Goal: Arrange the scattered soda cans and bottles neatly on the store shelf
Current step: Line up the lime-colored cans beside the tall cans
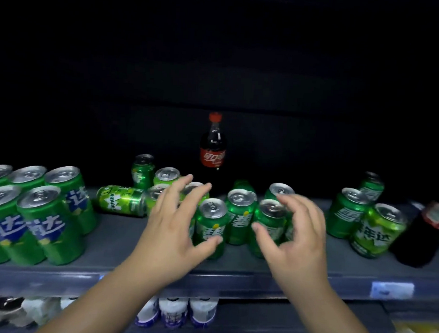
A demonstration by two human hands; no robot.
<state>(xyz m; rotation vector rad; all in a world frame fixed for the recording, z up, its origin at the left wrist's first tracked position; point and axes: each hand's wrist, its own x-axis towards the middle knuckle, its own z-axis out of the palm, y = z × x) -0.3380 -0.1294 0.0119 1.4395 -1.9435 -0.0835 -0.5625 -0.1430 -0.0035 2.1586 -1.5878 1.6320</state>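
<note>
Two grips spread, empty: left hand (175, 227), right hand (298, 235); one upright cola bottle (213, 143); one toppled can (121, 200).

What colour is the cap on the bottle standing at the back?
Red. The cap shows best in the head view.

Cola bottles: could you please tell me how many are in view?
2: an upright bottle at the back centre, a tilted bottle at the right end; others may be hidden.
</note>
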